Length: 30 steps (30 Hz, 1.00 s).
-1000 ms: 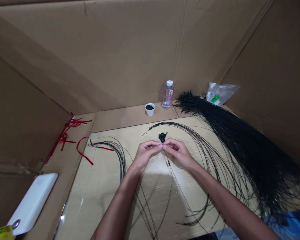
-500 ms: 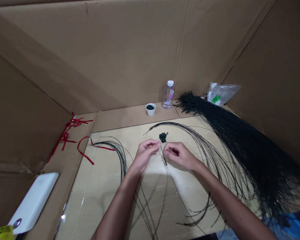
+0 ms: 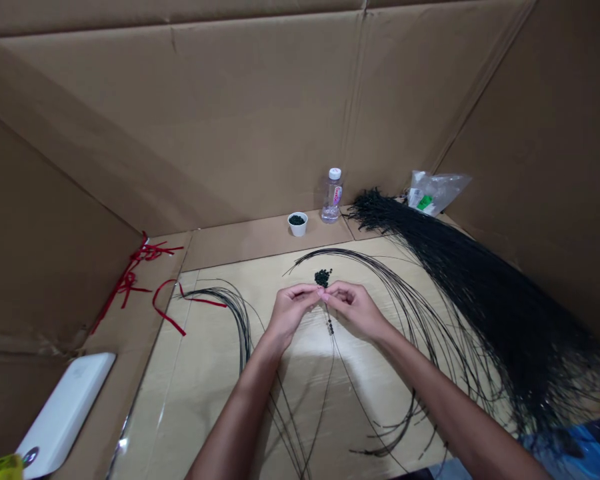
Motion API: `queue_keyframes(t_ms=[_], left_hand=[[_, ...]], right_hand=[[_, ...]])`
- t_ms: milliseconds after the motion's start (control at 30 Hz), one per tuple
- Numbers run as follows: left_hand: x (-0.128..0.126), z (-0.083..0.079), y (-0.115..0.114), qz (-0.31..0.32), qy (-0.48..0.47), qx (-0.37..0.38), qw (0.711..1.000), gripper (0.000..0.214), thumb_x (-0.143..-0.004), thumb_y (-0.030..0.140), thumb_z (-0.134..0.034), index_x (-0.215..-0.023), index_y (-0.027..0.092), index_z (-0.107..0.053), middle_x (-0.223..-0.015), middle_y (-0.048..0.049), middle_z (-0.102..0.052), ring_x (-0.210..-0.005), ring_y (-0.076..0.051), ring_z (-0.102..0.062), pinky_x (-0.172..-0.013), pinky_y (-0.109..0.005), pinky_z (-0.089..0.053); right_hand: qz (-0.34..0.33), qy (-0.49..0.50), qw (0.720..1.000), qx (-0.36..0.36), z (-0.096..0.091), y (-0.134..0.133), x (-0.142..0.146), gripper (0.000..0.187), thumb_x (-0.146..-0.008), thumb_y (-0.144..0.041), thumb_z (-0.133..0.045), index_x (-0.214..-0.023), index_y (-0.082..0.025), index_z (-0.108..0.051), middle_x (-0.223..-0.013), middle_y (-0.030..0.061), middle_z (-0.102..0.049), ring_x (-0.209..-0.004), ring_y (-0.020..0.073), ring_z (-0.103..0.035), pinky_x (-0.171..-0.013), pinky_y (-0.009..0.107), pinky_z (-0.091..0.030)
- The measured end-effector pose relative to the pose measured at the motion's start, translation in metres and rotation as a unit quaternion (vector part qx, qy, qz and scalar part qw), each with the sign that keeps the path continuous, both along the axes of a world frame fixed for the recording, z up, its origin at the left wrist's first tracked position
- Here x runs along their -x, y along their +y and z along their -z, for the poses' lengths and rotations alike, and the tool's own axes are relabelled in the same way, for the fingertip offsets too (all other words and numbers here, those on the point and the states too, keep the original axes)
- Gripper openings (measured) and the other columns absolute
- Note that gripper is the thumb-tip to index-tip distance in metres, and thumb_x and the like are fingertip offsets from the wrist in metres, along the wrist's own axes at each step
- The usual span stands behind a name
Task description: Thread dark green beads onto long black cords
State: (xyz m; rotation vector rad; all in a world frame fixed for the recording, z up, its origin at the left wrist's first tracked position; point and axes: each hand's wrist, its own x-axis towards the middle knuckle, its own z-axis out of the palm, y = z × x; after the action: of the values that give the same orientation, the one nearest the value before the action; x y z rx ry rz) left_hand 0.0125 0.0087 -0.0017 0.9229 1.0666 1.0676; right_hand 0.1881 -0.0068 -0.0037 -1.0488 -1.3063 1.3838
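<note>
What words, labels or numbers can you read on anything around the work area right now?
Plastic water bottle: pink label, lettering too blurred to read.
Clear plastic bag: green label, too small to read.
White flat slab: round badge, too small to read.
Nothing else shows legible text.

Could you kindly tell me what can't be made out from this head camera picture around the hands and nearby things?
In the head view:
- What the left hand and right hand pinch: hidden by the fingers.
- Beads on the strand: too small to count.
- Dark pieces in the white cup: too small to identify.
- Water bottle label: too small to read.
- Blue item: cut off by the frame edge.
</note>
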Motion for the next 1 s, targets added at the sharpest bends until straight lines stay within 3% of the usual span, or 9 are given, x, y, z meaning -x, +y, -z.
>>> queue_keyframes(t_ms=[267, 367, 467, 600, 700, 867, 1000], left_hand=[[0.002, 0.004, 0.004, 0.008, 0.009, 0.010, 1.000, 0.034, -0.063, 0.038, -0.100, -0.087, 0.018, -0.088, -0.096, -0.0125, -0.083, -0.081, -0.020, -0.069, -0.074, -0.032, -0.051], [0.003, 0.005, 0.006, 0.012, 0.028, -0.008, 1.000, 0.035, -0.071, 0.043, -0.096, -0.092, 0.016, -0.087, -0.091, -0.0106, -0.081, -0.073, -0.016, -0.064, -0.069, -0.029, -0.049], [0.002, 0.007, 0.004, -0.014, 0.092, -0.066, 0.993, 0.032, -0.084, 0.045, -0.085, -0.095, 0.016, -0.083, -0.082, -0.0066, -0.075, -0.067, -0.015, -0.061, -0.064, -0.028, -0.049], [-0.003, 0.010, -0.001, -0.024, 0.278, -0.209, 0.937, 0.010, -0.093, 0.025, -0.071, -0.093, 0.018, -0.079, -0.096, -0.0066, -0.074, -0.071, -0.015, -0.065, -0.067, -0.029, -0.052], [-0.008, 0.011, -0.002, -0.019, 0.367, -0.262, 0.892, 0.010, -0.090, 0.014, -0.068, -0.094, 0.019, -0.076, -0.099, -0.0050, -0.072, -0.064, -0.013, -0.062, -0.069, -0.030, -0.052], [-0.014, 0.010, 0.001, -0.022, 0.433, -0.281, 0.857, 0.006, -0.092, 0.015, -0.071, -0.092, 0.019, -0.075, -0.096, -0.0039, -0.071, -0.063, -0.014, -0.061, -0.072, -0.032, -0.051], [-0.015, 0.009, 0.003, -0.018, 0.433, -0.293, 0.852, 0.010, -0.093, 0.014, -0.067, -0.090, 0.020, -0.075, -0.095, -0.0052, -0.072, -0.075, -0.018, -0.066, -0.076, -0.033, -0.051]], right_hand=[[-0.005, 0.002, 1.000, 0.011, -0.001, 0.001, -0.003, 0.038, -0.085, -0.052, -0.083, -0.088, -0.015, -0.078, -0.077, 0.0031, -0.069, -0.067, 0.0142, -0.053, -0.063, 0.028, -0.039], [-0.001, 0.002, 1.000, 0.014, 0.004, 0.004, -0.005, 0.030, -0.086, -0.045, -0.080, -0.085, -0.016, -0.075, -0.071, 0.0002, -0.064, -0.063, 0.0130, -0.050, -0.060, 0.027, -0.037], [0.045, 0.009, 0.999, 0.023, 0.008, 0.006, -0.006, 0.019, -0.084, -0.037, -0.075, -0.082, -0.019, -0.068, -0.066, -0.0029, -0.057, -0.058, 0.0123, -0.045, -0.054, 0.025, -0.033], [0.123, 0.021, 0.992, 0.019, 0.008, 0.007, -0.004, 0.013, -0.083, -0.033, -0.068, -0.081, -0.023, -0.060, -0.067, -0.0037, -0.053, -0.054, 0.0119, -0.040, -0.049, 0.024, -0.029], [0.132, 0.011, 0.991, 0.012, 0.007, 0.006, -0.003, 0.012, -0.084, -0.032, -0.065, -0.081, -0.023, -0.058, -0.065, -0.0046, -0.049, -0.052, 0.0115, -0.036, -0.048, 0.024, -0.026], [0.118, 0.007, 0.993, 0.002, 0.006, 0.005, -0.001, 0.010, -0.083, -0.031, -0.063, -0.081, -0.022, -0.059, -0.063, -0.0060, -0.046, -0.052, 0.0110, -0.035, -0.049, 0.024, -0.026], [0.097, 0.019, 0.995, -0.004, 0.008, 0.005, -0.001, 0.007, -0.082, -0.028, -0.064, -0.085, -0.021, -0.062, -0.068, -0.0027, -0.059, -0.054, 0.0114, -0.042, -0.051, 0.025, -0.030]])
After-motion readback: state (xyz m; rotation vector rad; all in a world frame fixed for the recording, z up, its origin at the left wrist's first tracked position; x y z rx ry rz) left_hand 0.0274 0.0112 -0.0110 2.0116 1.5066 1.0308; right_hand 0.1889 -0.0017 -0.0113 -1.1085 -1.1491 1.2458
